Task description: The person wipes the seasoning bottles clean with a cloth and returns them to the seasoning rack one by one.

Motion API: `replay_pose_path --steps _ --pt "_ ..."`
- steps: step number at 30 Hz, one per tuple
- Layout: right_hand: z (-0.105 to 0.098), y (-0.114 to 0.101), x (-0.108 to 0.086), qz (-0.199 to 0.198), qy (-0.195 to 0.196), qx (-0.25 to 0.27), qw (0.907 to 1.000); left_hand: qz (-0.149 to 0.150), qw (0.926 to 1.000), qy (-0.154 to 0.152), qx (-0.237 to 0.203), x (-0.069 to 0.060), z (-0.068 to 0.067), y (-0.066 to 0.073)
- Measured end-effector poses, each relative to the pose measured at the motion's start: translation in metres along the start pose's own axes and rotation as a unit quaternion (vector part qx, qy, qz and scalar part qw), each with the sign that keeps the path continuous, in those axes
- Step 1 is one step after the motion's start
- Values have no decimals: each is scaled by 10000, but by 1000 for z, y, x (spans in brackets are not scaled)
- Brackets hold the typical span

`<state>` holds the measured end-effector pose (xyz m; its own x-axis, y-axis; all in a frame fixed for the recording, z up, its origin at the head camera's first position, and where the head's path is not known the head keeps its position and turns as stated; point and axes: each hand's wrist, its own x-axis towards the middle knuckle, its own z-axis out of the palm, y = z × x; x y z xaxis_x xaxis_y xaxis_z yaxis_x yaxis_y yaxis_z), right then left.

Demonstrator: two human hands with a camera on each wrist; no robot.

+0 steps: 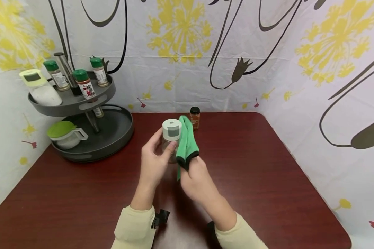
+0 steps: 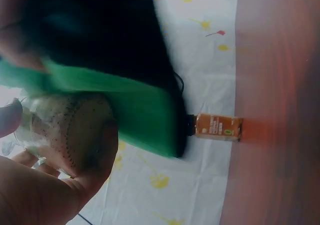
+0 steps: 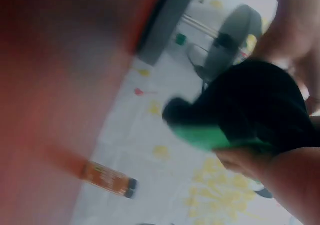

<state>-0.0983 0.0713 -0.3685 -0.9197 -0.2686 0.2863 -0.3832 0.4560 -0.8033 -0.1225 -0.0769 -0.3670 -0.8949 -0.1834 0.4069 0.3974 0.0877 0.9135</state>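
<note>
My left hand (image 1: 154, 155) grips a clear seasoning jar (image 2: 75, 130) with a white lid (image 1: 171, 129), held upright above the table. In the left wrist view, specks dot the jar's see-through body. My right hand (image 1: 197, 178) holds a folded green cloth (image 1: 187, 140) with black edging against the jar's right side. The cloth hides part of the jar and some right fingers, and it looks blurred in both wrist views. Just behind the cloth, a small brown-labelled bottle (image 1: 194, 119) with a black cap stands on the table.
A dark two-tier round rack (image 1: 124, 138) stands at the back left. Its upper tier bears green-capped shakers (image 1: 85, 84), a white-bodied container (image 1: 43, 90) and a metal cylinder (image 1: 65, 71). Below sits a green-lidded pot (image 1: 67, 136). A patterned cloth wall (image 1: 180, 90) borders the reddish-brown table (image 1: 252, 180).
</note>
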Motion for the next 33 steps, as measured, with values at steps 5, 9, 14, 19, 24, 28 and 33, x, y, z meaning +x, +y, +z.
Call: replay_pose_path --steps 5,9,14,19,24,28,33 --pt "-2 9 1 671 -225 -18 9975 -104 9996 19 -248 2 -3 2" --pt "-12 0 7 418 347 415 9977 -308 9985 -110 -437 1 3 -3" --pt "-25 -17 15 -647 658 848 9921 -533 9964 -308 -584 -3 12 -8" --pt "-23 -19 20 -466 391 779 9951 -616 9949 -251 -753 4 16 -5" --pt "-17 -1 25 415 -150 262 9987 -684 9942 -69 -822 19 13 -5" --pt "-15 12 30 931 -497 97 9944 -752 9928 -14 -927 27 10 -5" --pt "-16 9 40 1068 -197 374 9934 -714 9946 -45 -756 33 12 -8"
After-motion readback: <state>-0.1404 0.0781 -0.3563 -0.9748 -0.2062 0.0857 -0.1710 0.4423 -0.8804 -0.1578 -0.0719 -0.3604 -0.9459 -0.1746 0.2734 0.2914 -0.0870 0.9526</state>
